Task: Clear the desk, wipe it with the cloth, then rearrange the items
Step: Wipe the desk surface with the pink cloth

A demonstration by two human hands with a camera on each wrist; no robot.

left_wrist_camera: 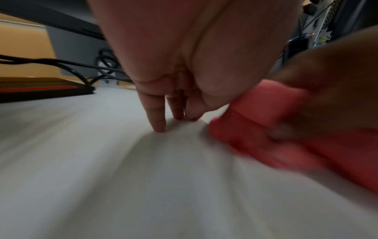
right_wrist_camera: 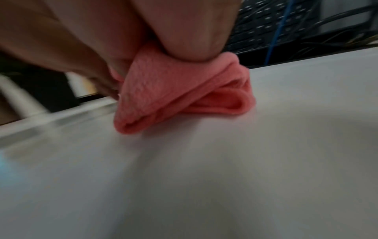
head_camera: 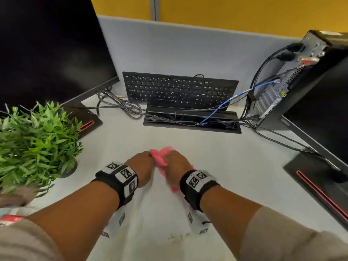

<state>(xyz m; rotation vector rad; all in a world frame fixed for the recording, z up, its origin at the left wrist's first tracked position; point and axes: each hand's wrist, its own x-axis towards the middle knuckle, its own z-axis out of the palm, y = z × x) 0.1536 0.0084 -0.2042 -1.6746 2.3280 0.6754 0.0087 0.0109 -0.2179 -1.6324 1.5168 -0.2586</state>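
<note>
Two hands work at the middle of the pale grey desk top (head_camera: 235, 166), which is the largest thing in play and the surface to be wiped. Around its edges stand the black flat monitor (head_camera: 47, 49) at far left, a second dark screen at right, the black desktop tower (head_camera: 293, 81) with its tangle of cables, the black keyboard (head_camera: 178, 89) propped upright against the grey partition, and the green leafy potted plant (head_camera: 33, 140) near left. Centre of desk looks cleared for wiping. The pink waffle-textured cloth (right_wrist_camera: 174, 90) sits bunched on the desk between both hands, its lower folds touching the surface. The right hand (head_camera: 175, 166) grasps it, fingers and thumb curled round the wad. The left hand (left_wrist_camera: 184, 64) is close beside it; head view suggests it pinches one cloth edge, but the wrist view shows its fingertips (left_wrist_camera: 159, 127) pointing down at the desk, so I cannot tell for sure. Judgement: the step is readying the cloth. Best to flatten the wad into a broad pad, press evenly, and sweep in overlapping passes toward the crumb-like specks (head_camera: 177, 237) near the front edge, keeping clear of cables.
</note>
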